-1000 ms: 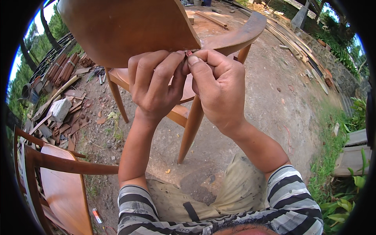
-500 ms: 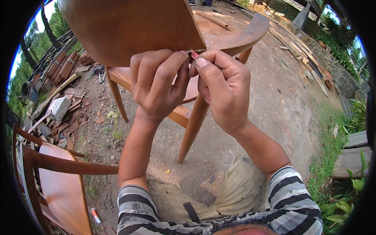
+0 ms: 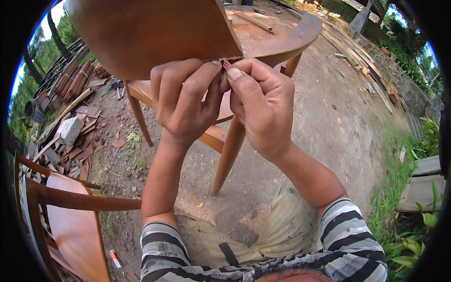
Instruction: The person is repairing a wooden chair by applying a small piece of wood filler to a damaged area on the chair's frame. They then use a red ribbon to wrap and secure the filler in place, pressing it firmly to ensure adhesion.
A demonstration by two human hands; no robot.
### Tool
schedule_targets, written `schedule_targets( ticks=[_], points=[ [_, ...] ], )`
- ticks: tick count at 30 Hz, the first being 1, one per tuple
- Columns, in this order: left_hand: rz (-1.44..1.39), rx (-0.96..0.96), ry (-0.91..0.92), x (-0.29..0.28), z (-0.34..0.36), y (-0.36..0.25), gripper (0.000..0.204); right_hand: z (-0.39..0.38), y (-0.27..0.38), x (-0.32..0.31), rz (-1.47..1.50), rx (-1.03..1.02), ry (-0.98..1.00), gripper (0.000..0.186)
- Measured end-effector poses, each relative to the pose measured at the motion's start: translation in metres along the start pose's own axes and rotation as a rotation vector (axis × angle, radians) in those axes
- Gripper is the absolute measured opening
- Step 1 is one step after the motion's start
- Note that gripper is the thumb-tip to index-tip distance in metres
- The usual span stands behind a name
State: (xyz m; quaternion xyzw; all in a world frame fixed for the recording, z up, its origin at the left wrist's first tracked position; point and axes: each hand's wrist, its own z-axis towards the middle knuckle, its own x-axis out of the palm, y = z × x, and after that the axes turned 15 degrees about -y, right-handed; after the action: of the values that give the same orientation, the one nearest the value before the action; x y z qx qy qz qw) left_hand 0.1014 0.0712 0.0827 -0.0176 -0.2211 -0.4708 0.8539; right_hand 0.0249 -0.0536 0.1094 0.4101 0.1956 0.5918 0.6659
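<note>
In front of me stands a brown wooden chair [image 3: 155, 33], its broad curved backrest toward me and an armrest [image 3: 286, 42] bending off to the right. Just below the backrest's lower corner, my right hand [image 3: 263, 101] pinches a small red piece with dark marks [image 3: 227, 64] between thumb and forefinger; I cannot make out its kind. Closed beside it, my left hand [image 3: 185, 101] has its fingertips at the same corner, nearly meeting the right ones. Whatever the left fingertips may hold is hidden. A chair leg [image 3: 229, 157] slants down beneath my hands.
A second wooden chair [image 3: 70, 202] stands close on the left. Behind it lies a heap of broken tiles with a pale block [image 3: 70, 130]. A small white and orange tube [image 3: 115, 258] is on the ground. Long planks [image 3: 347, 51] lie at the far right, near grass.
Both hands have shifted slightly left, still together at the backrest's corner. The red piece stays in the right fingers. The chair appears a little further left and higher in view.
</note>
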Motion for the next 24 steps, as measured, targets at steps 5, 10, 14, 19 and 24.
schedule_targets(
  ticks=[5,10,14,19,24],
  points=[
    [-0.001,0.01,0.02,-0.004,0.001,0.001,0.035,-0.002,0.003,-0.006,0.031,0.039,-0.008,0.024],
    [-0.003,0.004,0.026,-0.003,0.001,0.0,0.037,-0.005,0.002,-0.01,0.108,0.085,-0.034,0.024],
    [0.0,0.003,0.028,-0.004,0.003,-0.002,0.037,-0.005,0.003,-0.005,0.071,0.047,-0.032,0.024],
    [-0.006,0.003,0.022,-0.004,0.002,-0.001,0.036,-0.004,0.0,-0.005,-0.009,-0.028,-0.016,0.023],
    [0.0,0.007,0.013,-0.003,0.003,-0.001,0.036,-0.001,0.003,-0.001,0.026,0.018,-0.026,0.022]
  ],
)
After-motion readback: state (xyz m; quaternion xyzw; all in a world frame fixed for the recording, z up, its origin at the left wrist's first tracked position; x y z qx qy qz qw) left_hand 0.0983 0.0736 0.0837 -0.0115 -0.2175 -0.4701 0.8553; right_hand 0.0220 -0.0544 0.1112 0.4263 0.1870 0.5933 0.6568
